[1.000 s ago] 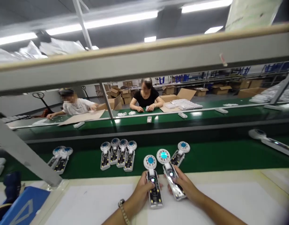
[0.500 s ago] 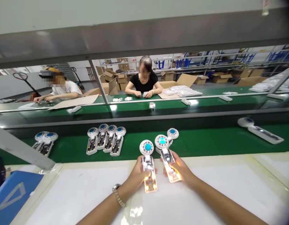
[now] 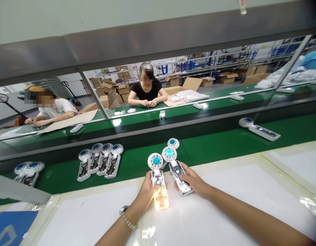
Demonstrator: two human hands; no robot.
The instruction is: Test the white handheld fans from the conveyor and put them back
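My left hand (image 3: 147, 191) is closed round a white handheld fan (image 3: 160, 200) with a round blue-centred head; its handle glows bright yellow under my thumb. In my right hand (image 3: 191, 179) is a second handheld fan (image 3: 178, 174), tilted, its head centre lit cyan and its handle lights dark. Both are held over the white worktop (image 3: 198, 218), the two heads nearly side by side. Just behind them a third fan (image 3: 173, 143) lies on the green belt, its handle mostly hidden. Circuit boards show inside the open handles.
Several similar fans (image 3: 112, 166) lie in a row on the green belt (image 3: 211, 147), others at far left, and one fan (image 3: 264, 132) at right. Across the line sit two people, one in a black top (image 3: 146, 89). A slanted post (image 3: 22, 184) and blue folder (image 3: 14, 227) are at left.
The handle lights of the fan in my right hand have gone dark, while those of the left one glow brighter. The camera view has turned to the right and tilted.
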